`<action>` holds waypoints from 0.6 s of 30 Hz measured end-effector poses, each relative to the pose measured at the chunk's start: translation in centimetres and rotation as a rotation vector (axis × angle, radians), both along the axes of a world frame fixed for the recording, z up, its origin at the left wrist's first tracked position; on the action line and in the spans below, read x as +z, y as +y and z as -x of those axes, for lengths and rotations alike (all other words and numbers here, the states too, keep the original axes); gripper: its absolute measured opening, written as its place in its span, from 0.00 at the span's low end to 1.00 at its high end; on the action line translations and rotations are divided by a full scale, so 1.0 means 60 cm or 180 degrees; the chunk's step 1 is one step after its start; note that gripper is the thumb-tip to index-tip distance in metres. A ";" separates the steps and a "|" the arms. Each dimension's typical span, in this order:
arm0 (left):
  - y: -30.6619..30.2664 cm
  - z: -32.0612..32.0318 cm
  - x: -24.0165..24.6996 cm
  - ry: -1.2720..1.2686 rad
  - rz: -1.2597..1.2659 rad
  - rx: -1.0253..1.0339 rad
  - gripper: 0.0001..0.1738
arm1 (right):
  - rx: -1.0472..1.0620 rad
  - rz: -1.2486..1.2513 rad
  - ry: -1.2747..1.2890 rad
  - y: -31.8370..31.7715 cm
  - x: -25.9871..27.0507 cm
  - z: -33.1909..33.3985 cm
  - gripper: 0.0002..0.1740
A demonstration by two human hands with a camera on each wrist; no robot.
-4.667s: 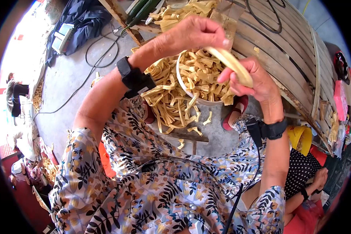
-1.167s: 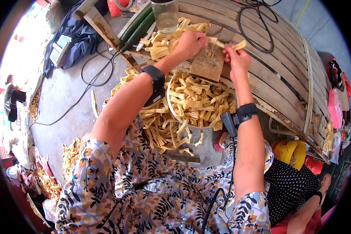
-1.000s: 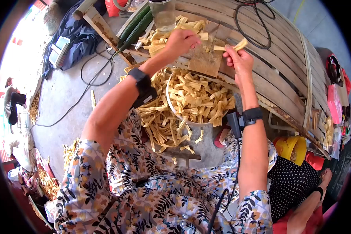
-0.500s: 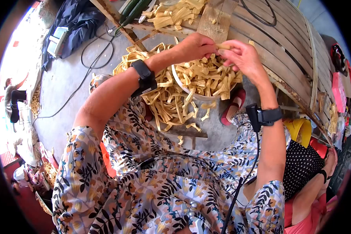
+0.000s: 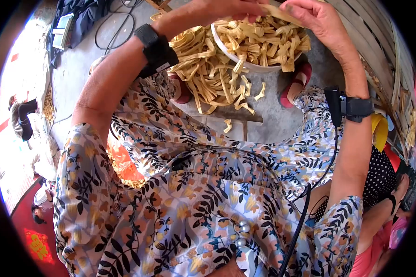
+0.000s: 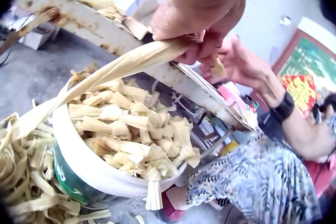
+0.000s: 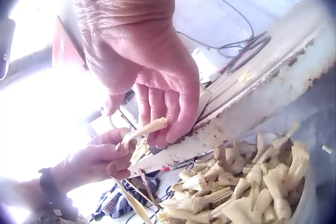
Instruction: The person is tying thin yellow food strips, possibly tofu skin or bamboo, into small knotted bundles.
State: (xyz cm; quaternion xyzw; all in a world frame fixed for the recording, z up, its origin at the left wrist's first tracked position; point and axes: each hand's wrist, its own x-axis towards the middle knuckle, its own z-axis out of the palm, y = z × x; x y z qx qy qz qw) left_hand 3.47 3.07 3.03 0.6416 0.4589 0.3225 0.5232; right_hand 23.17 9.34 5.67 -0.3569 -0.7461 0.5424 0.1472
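Observation:
In the left wrist view my left hand pinches a long pale-yellow strip, which trails down over the tub's rim. My right hand is held palm-in with fingers loosely bent and the thumb apart. A short folded end stands out from my left fingers and meets my right fingertips. Both hands are at the top of the head view, above the white tub. Knotted pieces fill the tub. Long loose strips lie left of it.
A slatted wooden bench with a rusty metal edge stands at the right. Several knotted pieces lie below the tub. A cable runs over the floor at the upper left. Another person's arm is at the lower right.
The head view has tipped down, so the bench top has mostly left it and the tub sits higher. My hands have moved slightly apart, with the strip between them.

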 end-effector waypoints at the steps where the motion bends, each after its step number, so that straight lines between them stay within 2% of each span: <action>1: -0.003 -0.015 -0.001 0.0100 -0.0452 -0.0014 0.08 | -0.0040 -0.0022 -0.0086 -0.001 -0.003 -0.001 0.15; 3: -0.021 -0.034 0.018 0.0272 -0.1169 -0.0093 0.08 | -0.0040 -0.0155 -0.0403 -0.007 -0.006 -0.002 0.17; 6: -0.012 -0.033 0.014 0.0764 -0.2081 -0.0111 0.08 | 0.0479 0.0713 -0.0100 -0.021 -0.011 -0.005 0.20; 7: -0.012 -0.033 0.012 0.0738 -0.2284 -0.0149 0.10 | 0.0464 0.0877 -0.0216 -0.019 -0.018 -0.005 0.16; 9: -0.019 -0.029 0.009 0.0832 -0.2151 -0.0325 0.08 | 0.0435 0.1204 -0.0450 -0.013 -0.038 -0.002 0.08; 12: -0.026 -0.011 0.012 0.0768 -0.1521 -0.0505 0.06 | 0.0773 0.1154 -0.0744 -0.025 -0.065 0.005 0.10; 13: -0.031 -0.002 0.012 0.0708 -0.1219 -0.0543 0.06 | 0.0448 0.1199 -0.0435 -0.051 -0.061 0.013 0.12; 14: -0.024 0.013 0.000 0.0614 -0.0294 -0.0736 0.07 | 0.0752 0.1475 -0.0347 -0.052 -0.064 0.014 0.13; 16: -0.016 0.040 -0.018 -0.0059 0.0435 -0.1104 0.08 | 0.1353 0.2006 -0.0166 -0.048 -0.069 0.013 0.14; 17: -0.018 0.045 -0.021 -0.0507 0.0421 -0.0993 0.11 | 0.1553 0.2600 0.0354 -0.044 -0.063 0.014 0.16; 18: -0.019 0.048 -0.023 -0.0770 0.0476 -0.0790 0.11 | 0.1697 0.2575 0.0810 -0.040 -0.066 0.016 0.18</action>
